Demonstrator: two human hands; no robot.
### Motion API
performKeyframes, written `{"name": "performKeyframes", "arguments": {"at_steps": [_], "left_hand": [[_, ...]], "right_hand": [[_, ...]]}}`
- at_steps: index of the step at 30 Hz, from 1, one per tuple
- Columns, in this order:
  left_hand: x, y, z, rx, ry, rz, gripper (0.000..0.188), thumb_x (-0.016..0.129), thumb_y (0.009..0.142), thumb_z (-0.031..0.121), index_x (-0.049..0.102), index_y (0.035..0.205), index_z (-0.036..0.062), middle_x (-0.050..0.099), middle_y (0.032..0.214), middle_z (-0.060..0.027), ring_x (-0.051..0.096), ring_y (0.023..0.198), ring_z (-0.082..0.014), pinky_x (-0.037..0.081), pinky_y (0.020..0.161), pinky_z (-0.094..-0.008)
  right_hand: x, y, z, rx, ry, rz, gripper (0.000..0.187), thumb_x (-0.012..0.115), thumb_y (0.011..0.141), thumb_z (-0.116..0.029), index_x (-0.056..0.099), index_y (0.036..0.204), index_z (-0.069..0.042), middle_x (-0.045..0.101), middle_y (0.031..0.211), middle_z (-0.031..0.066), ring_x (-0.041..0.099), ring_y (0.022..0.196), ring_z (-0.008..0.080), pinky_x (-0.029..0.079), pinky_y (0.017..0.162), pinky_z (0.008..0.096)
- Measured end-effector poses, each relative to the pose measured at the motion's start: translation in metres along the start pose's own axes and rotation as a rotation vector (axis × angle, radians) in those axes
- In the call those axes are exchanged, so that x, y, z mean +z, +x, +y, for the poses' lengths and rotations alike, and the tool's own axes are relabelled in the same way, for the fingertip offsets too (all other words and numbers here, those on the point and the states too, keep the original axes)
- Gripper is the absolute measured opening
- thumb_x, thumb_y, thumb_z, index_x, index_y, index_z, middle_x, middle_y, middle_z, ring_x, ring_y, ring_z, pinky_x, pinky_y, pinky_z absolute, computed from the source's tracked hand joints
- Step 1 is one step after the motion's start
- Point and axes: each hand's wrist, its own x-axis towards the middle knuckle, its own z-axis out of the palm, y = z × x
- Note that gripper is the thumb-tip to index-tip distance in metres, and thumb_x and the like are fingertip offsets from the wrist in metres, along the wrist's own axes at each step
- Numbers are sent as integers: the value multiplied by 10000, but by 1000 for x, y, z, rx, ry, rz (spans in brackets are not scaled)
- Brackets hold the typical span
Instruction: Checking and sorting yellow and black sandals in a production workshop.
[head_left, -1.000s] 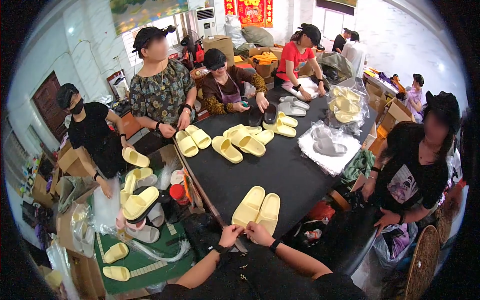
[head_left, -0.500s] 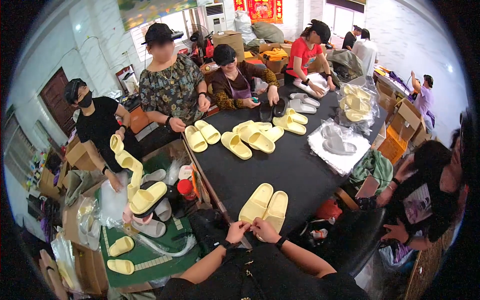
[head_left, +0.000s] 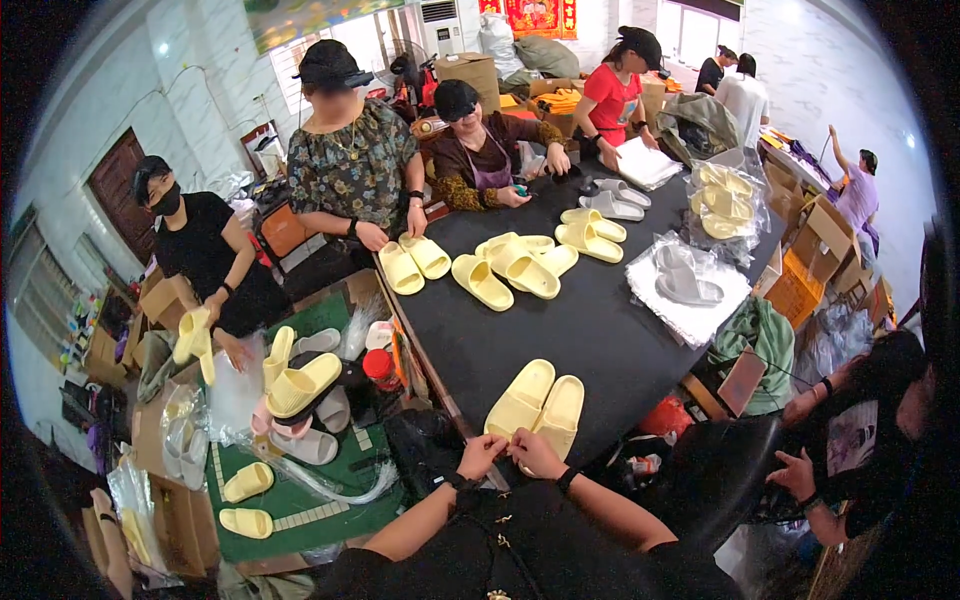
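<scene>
On the near end of the black table (head_left: pixel 620 375) lies a pair of pale yellow slide slippers (head_left: pixel 522 398), side by side with their toe straps toward me. Right at their near ends my left hand (head_left: pixel 482 456) is closed in a pinch. Close beside it, my right hand (head_left: pixel 538 455) pinches too, its fingertips almost meeting the left ones. Whatever sits between the fingers is too small to make out. Both wrists carry dark bands.
More yellow slippers (head_left: pixel 530 275) lie across the far part of the table. Grey slippers (head_left: pixel 688 287) rest on white sheets at the right. At the left, a green work surface (head_left: pixel 345 522) holds slippers, plastic bags and a red-lidded jar (head_left: pixel 380 366). Co-workers stand around.
My hands stay pinched at the slippers. At the left, a co-worker's yellow slippers have shifted and separated. The co-worker in a floral top now has both hands at a yellow pair.
</scene>
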Motion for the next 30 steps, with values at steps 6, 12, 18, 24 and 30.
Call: {"name": "performKeyframes", "arguments": {"at_steps": [6,12,18,24,30], "left_hand": [[-1,2,1,-27,-43,-6,220,568,912,163,626,963,-43,666,825,-51,608,711,-108,481,648,-245],[0,1,9,-41,-68,-30,219,569,914,178,631,968,-26,666,821,-52,617,720,-108,485,655,-244],[3,0,3,-67,-164,-35,214,570,913,173,633,972,-23,667,830,-47,613,720,-107,484,659,-239],[1,1,2,-89,-75,34,202,583,905,166,636,958,-22,665,829,-48,611,734,-106,484,667,-238],[4,-5,14,-61,-50,-23,205,581,907,173,637,962,-17,668,842,-49,611,742,-107,483,674,-241]], "right_hand": [[-2,0,-4,-10,28,1,133,581,869,-96,490,835,-5,593,672,89,574,587,160,450,528,301],[-8,-1,-11,-13,-7,30,100,587,851,-41,503,817,1,573,640,62,581,591,127,449,528,277],[-5,-1,-6,-10,-40,16,120,582,867,-82,496,831,-6,568,637,66,573,580,141,443,517,293],[-8,-4,-14,1,-20,2,139,576,881,-106,487,835,-9,563,643,63,560,580,140,444,514,298],[-6,-5,-14,-18,-59,9,132,576,877,-104,491,828,-16,565,643,51,554,577,134,439,510,289]]}}
